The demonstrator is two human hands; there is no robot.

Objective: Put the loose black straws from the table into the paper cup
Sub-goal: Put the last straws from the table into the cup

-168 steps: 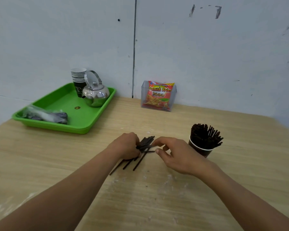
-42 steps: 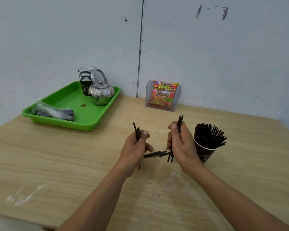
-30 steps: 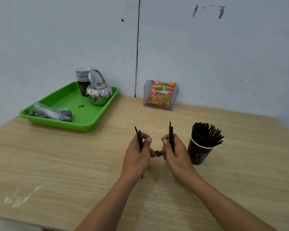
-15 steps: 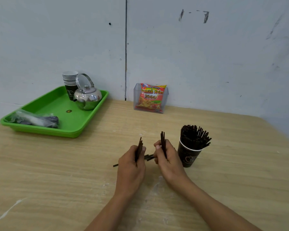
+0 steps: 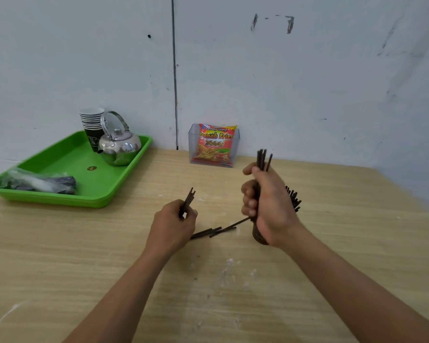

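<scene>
The right hand (image 5: 270, 209) is closed in a fist round an upright bundle of black straws (image 5: 261, 158); thumb and fingers wrap the shafts, and the upper ends project above the fist. This bundle stands directly in front of the paper cup (image 5: 258, 238) and slightly above its rim level, so the hand hides most of the cup; only the cup base and part of the stored straws (image 5: 293, 200), fanning out on the cup's right side, are visible. The left hand (image 5: 172, 226), well to the left of the cup, pinches a smaller bundle (image 5: 189, 198) between curled fingers and thumb, its ends tilted up and toward the cup. Between the left hand and the cup, a few loose straws (image 5: 209, 232) lie flat on the table (image 5: 332, 243), the nearest end reaching close to the cup base. Status, as a judgement: the cup already holds a dense fill, so most of the task appears done. Outstanding items are the right-hand bundle, the left-hand bundle and the straws on the table. Neither held bundle has entered the cup. Far left of the cup, and behind it, a green tray (image 5: 60, 200) carries a metal kettle (image 5: 120, 148), a stack of cups (image 5: 91, 120) and a plastic bag (image 5: 35, 181); a snack packet (image 5: 214, 144) stands behind the cup against the wall.
</scene>
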